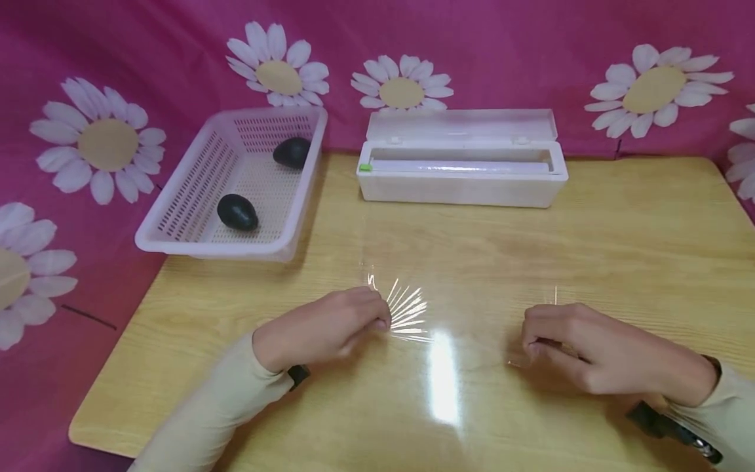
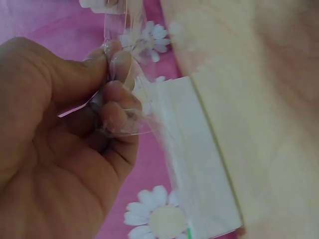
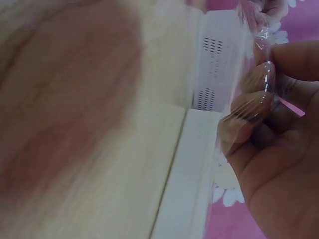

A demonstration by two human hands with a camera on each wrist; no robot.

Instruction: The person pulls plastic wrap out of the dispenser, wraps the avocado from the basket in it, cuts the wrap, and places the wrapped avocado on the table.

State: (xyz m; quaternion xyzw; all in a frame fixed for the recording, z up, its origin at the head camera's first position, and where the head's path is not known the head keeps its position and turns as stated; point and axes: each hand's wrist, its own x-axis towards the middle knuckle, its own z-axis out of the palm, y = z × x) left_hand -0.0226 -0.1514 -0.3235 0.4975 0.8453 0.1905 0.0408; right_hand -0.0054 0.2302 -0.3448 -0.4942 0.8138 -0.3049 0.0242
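Note:
A thin sheet of clear cling film (image 1: 408, 313) spans the space between both hands, with bright creases fanning out from the left fingers. The left hand (image 1: 333, 324) pinches one corner of it between thumb and fingers, and the left wrist view shows the film (image 2: 124, 20) bunched there. At the opposite corner the right hand (image 1: 607, 354) grips the film, which lies taut over its curled fingers in the right wrist view. Faint film edges run back toward a white dispenser box (image 1: 460, 191), whose lid stands raised over a film roll (image 1: 472, 166).
A pale perforated basket (image 1: 215, 249) at the back left holds two dark avocados, a nearer avocado (image 1: 238, 212) and a farther avocado (image 1: 291, 153). A green slider (image 1: 366, 168) sits at the box's left end. Under everything is a wooden table (image 1: 637, 262), with a flowered pink cloth (image 1: 507, 46) behind.

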